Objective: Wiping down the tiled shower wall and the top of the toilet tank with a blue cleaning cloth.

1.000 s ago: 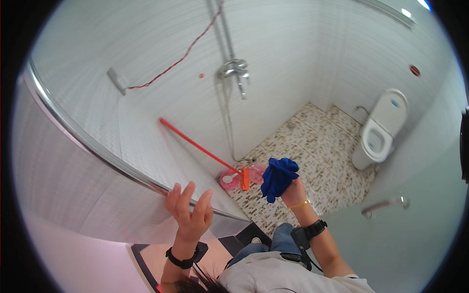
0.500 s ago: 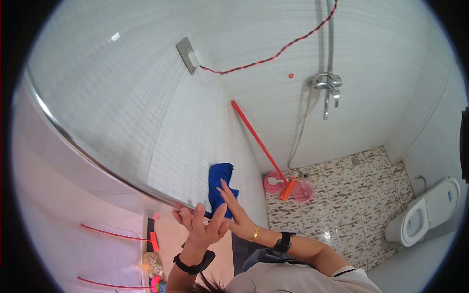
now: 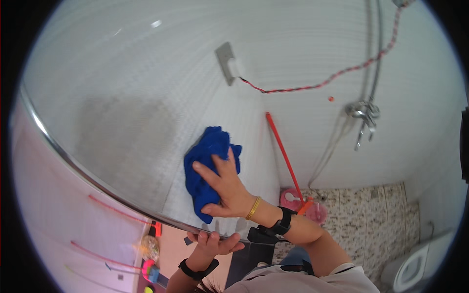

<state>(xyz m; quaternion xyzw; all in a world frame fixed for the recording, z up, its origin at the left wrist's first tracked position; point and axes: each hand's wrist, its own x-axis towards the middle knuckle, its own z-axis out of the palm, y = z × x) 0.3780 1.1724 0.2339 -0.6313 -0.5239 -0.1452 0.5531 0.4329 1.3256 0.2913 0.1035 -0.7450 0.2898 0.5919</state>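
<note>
A crumpled blue cloth [image 3: 200, 178] lies against the white tiled wall. Spread over it, my right hand [image 3: 227, 188] presses it to the tiles, with a gold bracelet and a black strap at the wrist. Below, my left hand [image 3: 212, 244] rests with fingers stretched out at the shiny metal edge trim [image 3: 132, 210] of this wall, holding nothing; it wears a black strap too.
Farther along are a wall socket [image 3: 225, 63] with a red-and-black twisted wire [image 3: 312, 87], a shower mixer [image 3: 362, 111], a leaning red pole [image 3: 285, 156], pink basins [image 3: 316, 213] on patterned floor tiles, and a white toilet [image 3: 413, 266]. Red-handled tools stand beyond the trim.
My right hand has moved up and left along the wall and now covers the cloth, which is more spread out. My left hand has dropped to the metal edge. The view has shifted.
</note>
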